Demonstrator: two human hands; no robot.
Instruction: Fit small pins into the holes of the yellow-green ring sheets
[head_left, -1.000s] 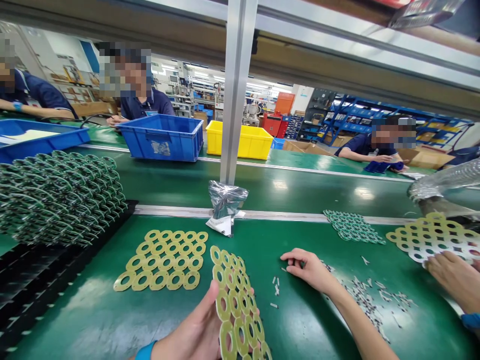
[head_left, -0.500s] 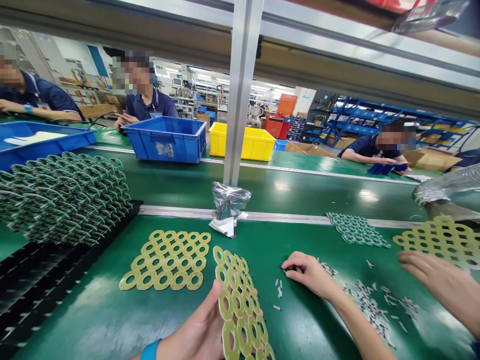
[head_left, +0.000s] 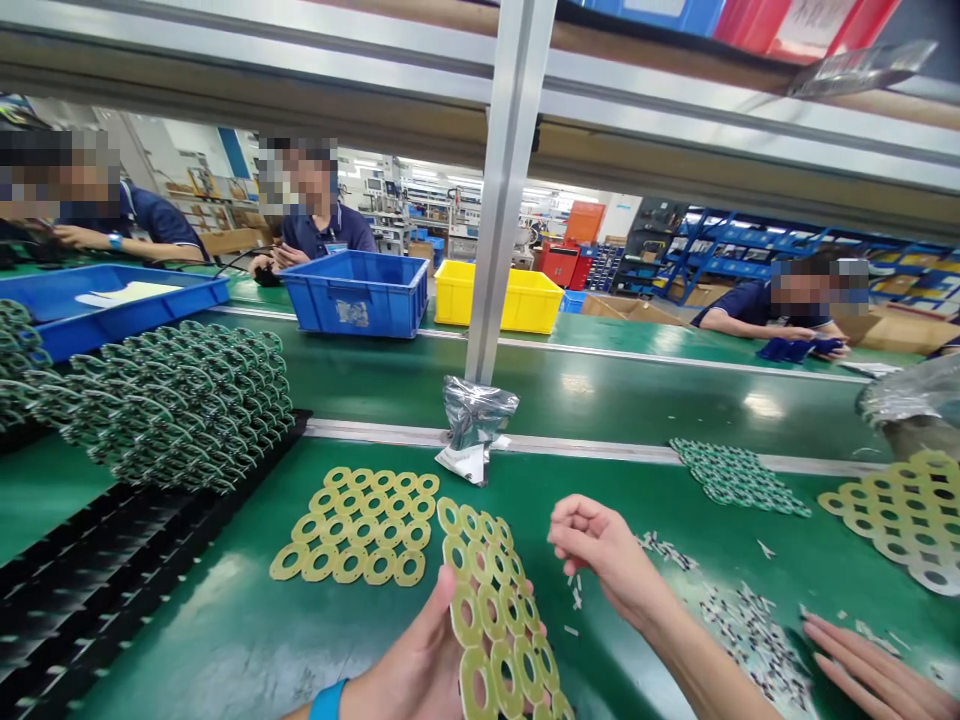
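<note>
Glossy green worktop [head_left: 225, 650] is filling the near area, its smooth surf. reflecting light. Alu post [head_left: 510, 180], grooved & straight, is standing far ctr. Black rack [head_left: 90, 560], long w/ regular slots, is running along the L side; a dense row of green PCB panels [head_left: 187, 400], scalloped edges, is standing in its far part.

Far side: blue plastic bin [head_left: 356, 300] & yellow plastic bin [head_left: 461, 295], both rectangular, are sitting side by side, L of ctr; co-workers in navy shirts are sitting beyond.

Held ring panel [head_left: 468, 638], thin yellowish board of joined rings w/ round holes, is standing steeply tilted near ctr, above the worktop. L hand [head_left: 420, 660], blue band at wrist, is gripping it, thumb on the L edge, fingers behind. Flat ring panel [head_left: 364, 545], same type, is lying just L of it, approx 4 rows of 5. Another yellowish panel [head_left: 916, 572] is showing far R; a green PCB panel [head_left: 739, 478] is lying flat, L of that one.

R hand [head_left: 592, 545] is hovering R of the held panel, fingers curled to thumb; can't tell if a pc is pinched. Co-worker's hand [head_left: 870, 660] is reaching in near R, fingers extended.

Crinkled silver bag [head_left: 476, 420], shiny film, is slumping at the post's foot. Tiny white-and-black pcs [head_left: 750, 640], slim, are lying heaped R; a few loose pcs [head_left: 571, 630] are lying below the R hand.
</note>
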